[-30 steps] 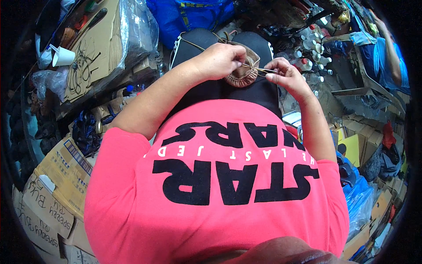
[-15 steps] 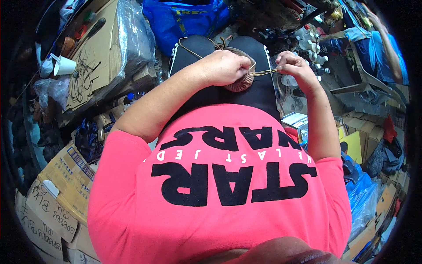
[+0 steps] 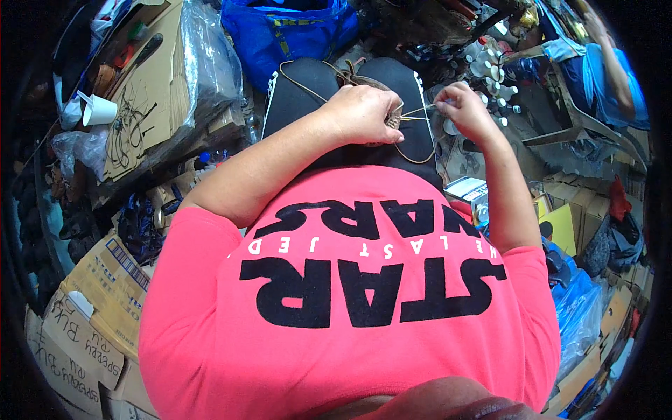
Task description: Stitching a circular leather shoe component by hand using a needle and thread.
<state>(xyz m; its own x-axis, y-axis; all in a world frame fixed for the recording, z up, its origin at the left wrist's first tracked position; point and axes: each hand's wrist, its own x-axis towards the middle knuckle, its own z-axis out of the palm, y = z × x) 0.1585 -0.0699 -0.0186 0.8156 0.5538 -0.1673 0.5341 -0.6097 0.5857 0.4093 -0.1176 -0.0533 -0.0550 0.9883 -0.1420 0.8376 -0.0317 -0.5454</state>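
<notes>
From my remote seat the pink shirt (image 3: 364, 360) filled the near part of the head view. Just past it, the brown leather shoe piece (image 3: 395, 120) rested on the lap, over the black-clothed thighs (image 3: 315, 70). What showed of it ran lengthwise from the gap between the knees back toward the body; the hand covered so much that I could not tell which way its toe pointed.

I saw the left hand (image 3: 365, 112) reach across from the left, its back turned up, the fingers curled in a closed grip around the leather. The right hand (image 3: 463, 110) was raised just beyond the right thigh, wrist bent inward, its grip narrowed to a pinch on a thin tan cord (image 3: 418, 109). The cord stretched between the hands, and one loop sagged over the right thigh.

Around the lap I made out cardboard boxes (image 3: 105, 280) at lower left and a blue plastic bag (image 3: 577, 311) at lower right. Farther off, on the left, a white cup (image 3: 99, 110) stood beside a cardboard sheet (image 3: 157, 77) strewn with dark cords. White-capped bottles (image 3: 486, 66) clustered beyond the right hand, a large blue bag (image 3: 294, 38) sat past the knees, and another person in blue (image 3: 633, 87) showed at far right.
</notes>
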